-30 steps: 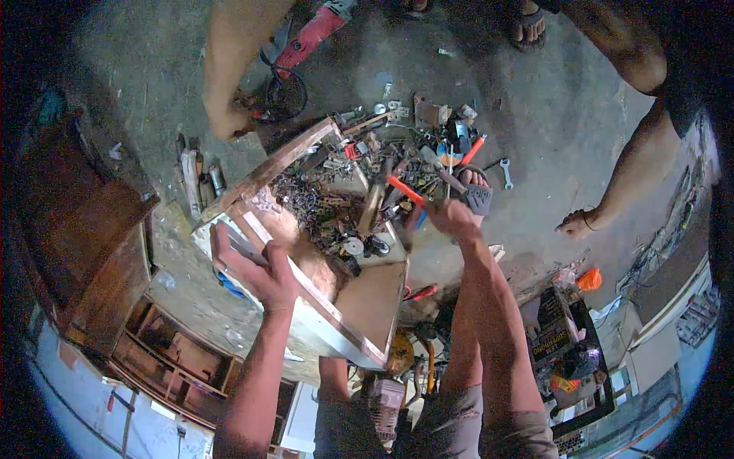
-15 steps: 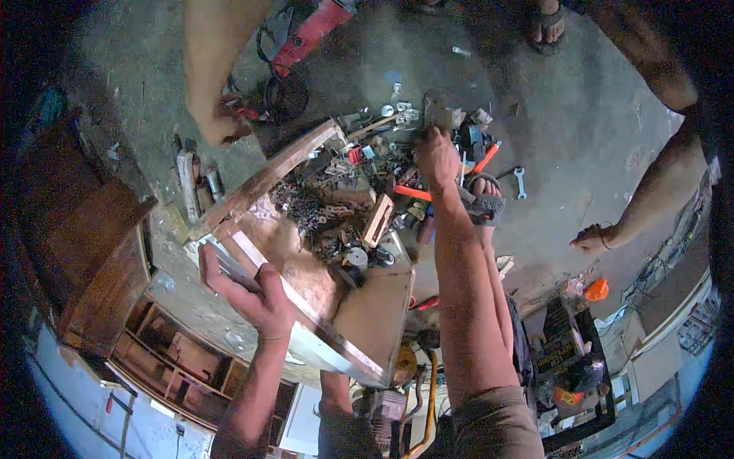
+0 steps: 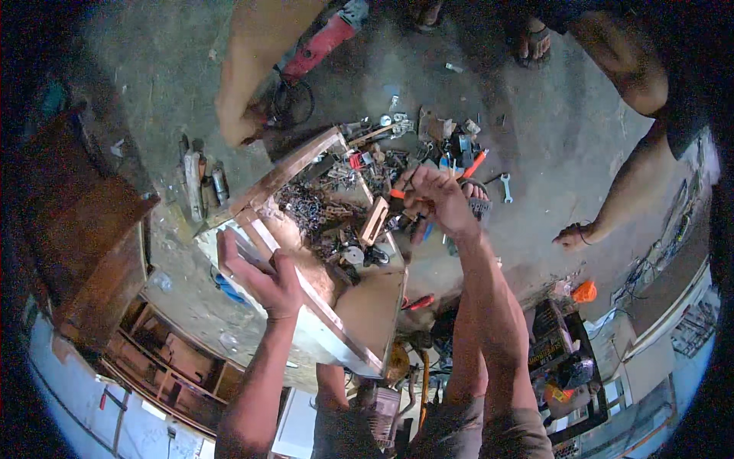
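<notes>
My left hand [image 3: 264,283] reaches over the white near wall of a wooden drawer [image 3: 321,310]; its fingers are stretched out and its thumb stands apart beside the top edge. Screws, nuts and small metal parts [image 3: 306,203] are heaped inside the drawer, with a small wooden block [image 3: 373,220] on top. My right hand [image 3: 440,199] hovers above loose tools past the drawer's right side. Its fingers are curled and slightly blurred, and whatever they hold cannot be made out. An orange-handled tool [image 3: 474,164] lies just beyond it, and a spanner [image 3: 506,187] rests to its right.
A red power tool [image 3: 325,46] with a black cable lies at the top. Another person's arm [image 3: 237,99] is nearby, with a second arm [image 3: 627,191] at right. A sandalled foot [image 3: 535,44] stands far off. A wooden cabinet [image 3: 168,352] is at lower left.
My right hand has drawn back toward me from the far heap of parts. My left hand stays beside the drawer wall. The whole view has shifted slightly.
</notes>
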Available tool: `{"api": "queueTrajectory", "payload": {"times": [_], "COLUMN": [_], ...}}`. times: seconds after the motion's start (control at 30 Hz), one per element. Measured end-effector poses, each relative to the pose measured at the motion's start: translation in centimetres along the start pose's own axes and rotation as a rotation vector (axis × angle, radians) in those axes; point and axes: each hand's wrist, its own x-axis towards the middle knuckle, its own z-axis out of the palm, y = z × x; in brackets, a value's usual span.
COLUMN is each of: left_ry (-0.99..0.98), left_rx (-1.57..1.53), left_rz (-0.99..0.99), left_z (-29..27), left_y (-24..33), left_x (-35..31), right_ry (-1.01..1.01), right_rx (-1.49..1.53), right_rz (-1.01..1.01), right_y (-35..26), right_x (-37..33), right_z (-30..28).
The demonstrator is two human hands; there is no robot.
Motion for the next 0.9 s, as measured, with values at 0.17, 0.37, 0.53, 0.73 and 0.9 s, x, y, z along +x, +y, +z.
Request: {"api": "queueTrajectory", "payload": {"times": [0.17, 0.37, 0.53, 0.73, 0.9], "left_ry": [-0.034, -0.007, -0.011, -0.029, -0.017], "left_rx": [0.058, 0.127, 0.109, 0.038, 0.015], "left_rz": [0.022, 0.073, 0.054, 0.088, 0.135], "left_z": [0.2, 0.1, 0.2, -0.7, -0.1], "left_y": [0.6, 0.3, 0.2, -0.6, -0.1], "left_x": [0.2, 0.3, 0.1, -0.1, -0.6], "right_ry": [0.017, -0.028, -0.044, 0.078, 0.246], "right_rx": [-0.068, -0.107, -0.323, -0.306, -0.352], "right_rz": [0.064, 0.083, 0.139, 0.075, -0.006], "right_y": [-1.5, -1.8, -0.4, 5.4, 8.4], "right_x": [-0.9, -1.0, -1.1, 0.1, 1.1], "right_z": [2.9, 4.5, 7.4, 14.7, 17.9]}}
